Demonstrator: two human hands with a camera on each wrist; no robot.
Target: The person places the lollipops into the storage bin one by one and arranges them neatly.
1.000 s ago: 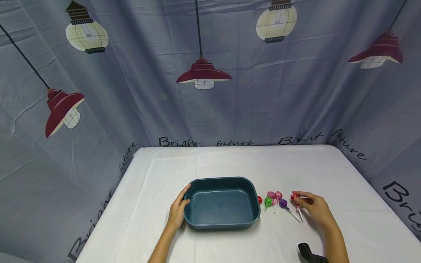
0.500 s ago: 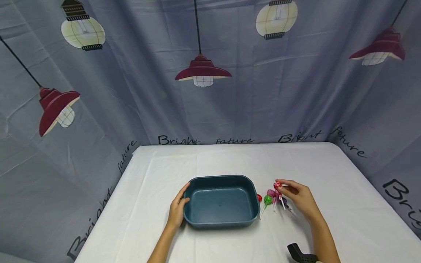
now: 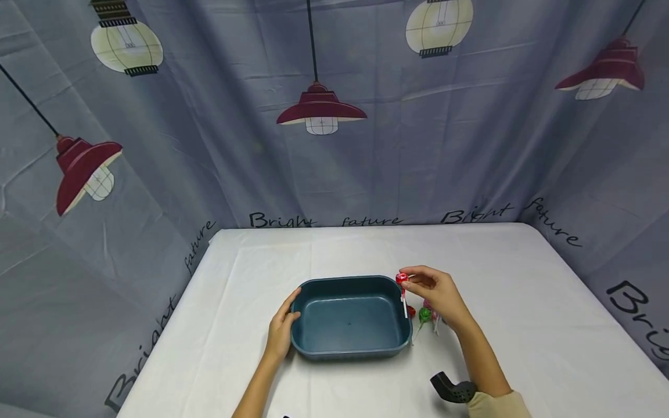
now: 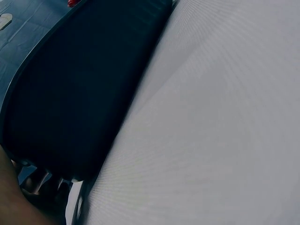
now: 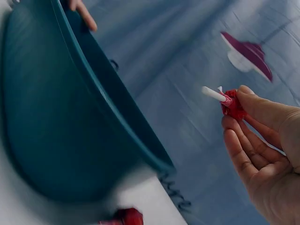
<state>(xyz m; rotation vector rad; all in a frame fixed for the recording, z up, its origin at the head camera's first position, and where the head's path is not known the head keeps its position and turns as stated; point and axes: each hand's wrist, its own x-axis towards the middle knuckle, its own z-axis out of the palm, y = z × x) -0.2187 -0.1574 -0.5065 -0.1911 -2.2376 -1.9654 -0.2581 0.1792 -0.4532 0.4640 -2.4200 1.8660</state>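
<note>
My right hand [image 3: 438, 292] pinches a red-wrapped lollipop [image 3: 402, 278] by its candy head, above the right rim of a dark teal plastic tub [image 3: 347, 352]. The lollipop's white stick [image 5: 214, 93] points down toward the tub in the head view. At the tub's left side, my left hand [image 3: 280, 328] grips the wall, its thumb over the rim. Just right of the tub lie a red lollipop [image 3: 411, 312], a green lollipop [image 3: 424, 315] and a pink lollipop [image 3: 428, 304]; my right hand partly hides the group. No lollipop shows inside the tub.
A white cloth [image 3: 261, 261] covers the table. Behind it hangs a grey-blue curtain [image 3: 235, 145] printed with lamps and writing. A black curved device [image 3: 453, 390] is at my right wrist, beside a beige sleeve [image 3: 499, 405].
My right hand has lifted the red lollipop from the table and carried it left, over the other lollipops, to the tub's right rim. The left hand stays on the tub.
</note>
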